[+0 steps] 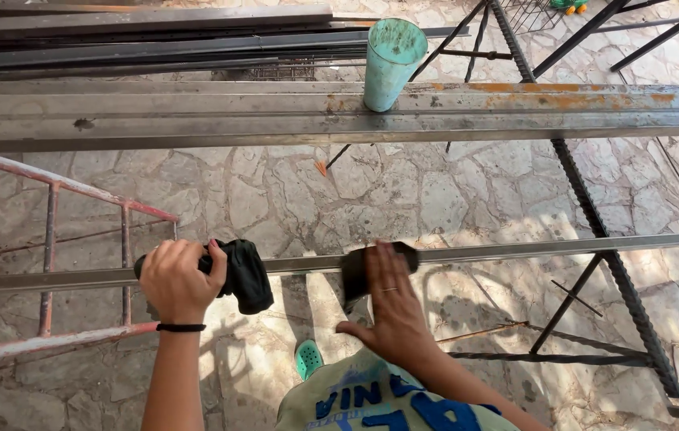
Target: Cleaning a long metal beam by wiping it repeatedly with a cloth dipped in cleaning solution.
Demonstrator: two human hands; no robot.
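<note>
Long grey metal bar (515, 250): thin, square-edged, dull steel, lying level and running from the left edge of view to the right edge, raised above the stone floor. Dark cloth (244, 275): black, bunched and crumpled, draped over the bar left of its middle, one fold hanging below the underside, its left part gripped against the metal. Second dark piece (355, 271): black, flatter, pressed onto the bar's top near the middle, one end poking out toward the right, another part drooping beneath the bar; possibly a pad or a folded rag, hard to tell under the fingers covering it.
</note>
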